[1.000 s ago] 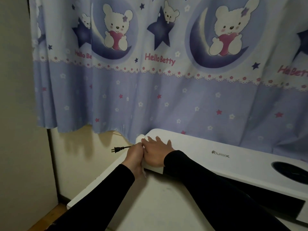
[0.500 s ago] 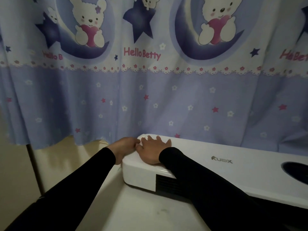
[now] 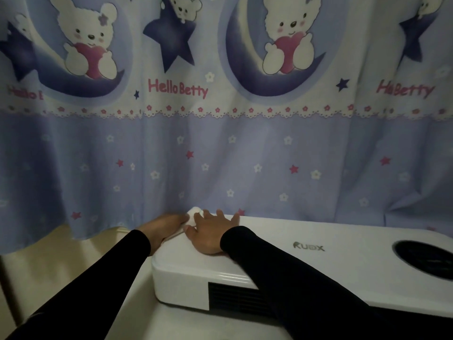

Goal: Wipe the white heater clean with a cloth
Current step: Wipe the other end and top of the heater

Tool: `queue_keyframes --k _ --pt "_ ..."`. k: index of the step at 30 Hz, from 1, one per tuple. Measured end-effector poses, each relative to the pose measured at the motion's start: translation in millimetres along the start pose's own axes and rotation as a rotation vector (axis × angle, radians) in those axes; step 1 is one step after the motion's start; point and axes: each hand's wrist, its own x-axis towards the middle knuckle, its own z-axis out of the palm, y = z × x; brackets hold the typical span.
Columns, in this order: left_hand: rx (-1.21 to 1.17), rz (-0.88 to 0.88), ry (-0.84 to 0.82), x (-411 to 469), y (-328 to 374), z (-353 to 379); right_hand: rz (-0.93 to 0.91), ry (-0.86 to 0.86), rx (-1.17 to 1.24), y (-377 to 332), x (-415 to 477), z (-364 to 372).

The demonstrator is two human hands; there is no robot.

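The white heater (image 3: 274, 239) lies flat on a white surface, with a dark grille on its front and a grey logo on top. My right hand (image 3: 210, 235) rests palm down on the heater's top at its left end, fingers spread. My left hand (image 3: 164, 229) reaches along the heater's left end face. A small lump of white cloth (image 3: 195, 212) shows at the far left corner, between my left fingertips and my right hand. Most of the cloth is hidden, and my left hand appears to hold it.
A blue curtain (image 3: 220, 155) printed with bears and stars hangs right behind the heater, its hem touching the heater's back edge. A dark round opening (image 3: 424, 258) sits in the heater's top at the right. The white surface (image 3: 171, 322) runs in front; a cream wall (image 3: 73, 261) lies at the left.
The view has swung right and closer. My hands moved from the near left corner toward the far left corner. The black plug seen at the left has left the view.
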Motion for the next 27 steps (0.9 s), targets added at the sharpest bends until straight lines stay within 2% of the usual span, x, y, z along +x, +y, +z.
queue_keyframes --k 9,15,20,22,25,27 --pt "-0.178 -0.012 0.002 -54 -27 -8 -0.084 -0.013 0.041 -22 -34 3" --pt "-0.232 0.207 0.089 -96 -56 -1 -0.168 0.016 -0.023 -36 -75 0" --pt "-0.266 0.348 0.257 -121 -74 24 -0.217 0.050 -0.020 -42 -113 1" --pt "-0.158 0.403 0.326 -132 -85 32 -0.227 0.067 -0.004 -40 -128 1" --pt "0.307 0.639 0.435 -147 -107 46 -0.219 0.101 -0.020 -33 -150 3" --pt "0.485 0.744 0.428 -153 -111 53 -0.195 0.115 -0.057 -25 -161 4"
